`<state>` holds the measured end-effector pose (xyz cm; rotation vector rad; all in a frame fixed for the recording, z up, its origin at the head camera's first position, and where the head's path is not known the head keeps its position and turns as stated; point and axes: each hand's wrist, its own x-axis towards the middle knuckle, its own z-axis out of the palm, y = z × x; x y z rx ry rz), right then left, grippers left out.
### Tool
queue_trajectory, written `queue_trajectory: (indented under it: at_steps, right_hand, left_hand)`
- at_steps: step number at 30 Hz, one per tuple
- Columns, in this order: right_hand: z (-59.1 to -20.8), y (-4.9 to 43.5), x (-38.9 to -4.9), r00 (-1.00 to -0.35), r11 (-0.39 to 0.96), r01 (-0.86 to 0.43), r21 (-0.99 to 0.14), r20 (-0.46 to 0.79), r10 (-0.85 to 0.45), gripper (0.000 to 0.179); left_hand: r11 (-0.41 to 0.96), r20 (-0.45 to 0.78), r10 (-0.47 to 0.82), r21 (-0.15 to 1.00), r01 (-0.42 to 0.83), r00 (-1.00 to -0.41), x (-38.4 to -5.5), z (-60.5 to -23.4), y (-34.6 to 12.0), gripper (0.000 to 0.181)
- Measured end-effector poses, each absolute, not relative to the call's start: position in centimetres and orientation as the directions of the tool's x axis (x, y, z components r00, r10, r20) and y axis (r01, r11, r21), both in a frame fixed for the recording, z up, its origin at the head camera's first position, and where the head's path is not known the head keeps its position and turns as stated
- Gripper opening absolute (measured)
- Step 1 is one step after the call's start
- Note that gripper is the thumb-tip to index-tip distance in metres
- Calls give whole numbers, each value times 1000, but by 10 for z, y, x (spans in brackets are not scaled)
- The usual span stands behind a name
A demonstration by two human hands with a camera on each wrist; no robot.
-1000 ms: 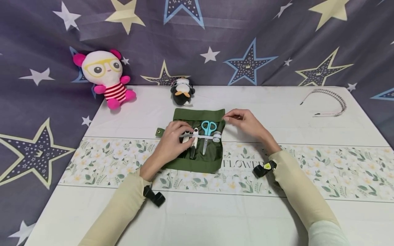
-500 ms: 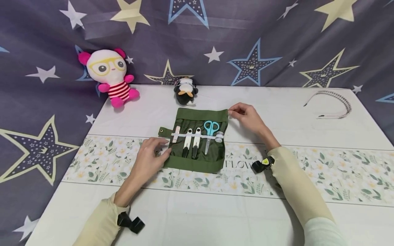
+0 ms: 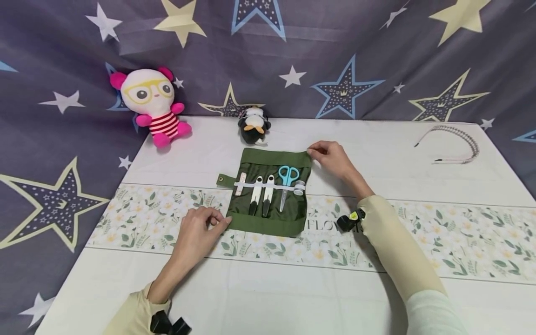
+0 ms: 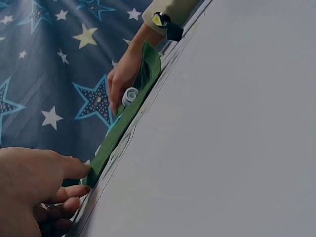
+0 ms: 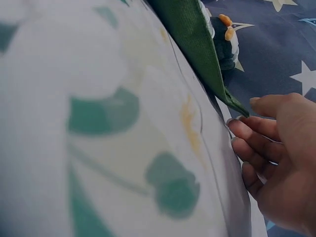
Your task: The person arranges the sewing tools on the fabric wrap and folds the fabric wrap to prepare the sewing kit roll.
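A green fabric roll-up pouch (image 3: 268,226) lies unrolled on the table. Across it, a white elastic strap holds teal-handled scissors (image 3: 288,176), two white tools with black tips (image 3: 256,193), a small pale patterned strip (image 3: 240,184) and white spools (image 3: 299,188). My left hand (image 3: 197,232) pinches the pouch's near left corner between thumb and index finger, as the left wrist view also shows. At the far right corner my right hand (image 3: 332,160) holds the fabric edge; in the right wrist view its thumb (image 5: 266,106) is above that corner, other fingers below.
Behind the pouch sits a penguin plush (image 3: 253,128), with a pink and white panda plush (image 3: 155,107) at the back left. A headband (image 3: 460,137) lies at the far right. A star-printed curtain (image 3: 293,46) hangs along the table's back edge.
My left hand has moved off the strap's tools, out to the left and down to the pouch's near left corner. The right hand stays at the far right corner.
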<state>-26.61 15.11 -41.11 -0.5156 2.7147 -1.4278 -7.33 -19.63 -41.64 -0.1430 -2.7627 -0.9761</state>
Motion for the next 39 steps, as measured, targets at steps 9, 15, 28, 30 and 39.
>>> queue_trajectory:
  at_steps: [9,15,28,30,39]
  right_hand:
    - [-413,148,-268,-941,522,-292,-802,144,-306,22]
    - [-413,145,-268,-942,522,-289,-802,143,-302,21]
    - [-409,155,-259,-952,529,-261,-807,126,-278,19]
    - [-408,161,-254,-953,511,-254,-821,122,-277,19]
    - [-406,205,-218,-934,448,-233,-863,71,-350,22]
  left_hand:
    - [788,107,-8,613,59,-994,-63,-412,-191,21]
    - [793,115,-1,606,69,-993,-62,-412,-191,23]
    - [780,114,38,617,101,-993,-68,-411,-198,23]
    - [777,109,39,621,99,-993,-70,-411,-199,23]
    - [752,124,95,641,152,-988,-97,-410,-201,20]
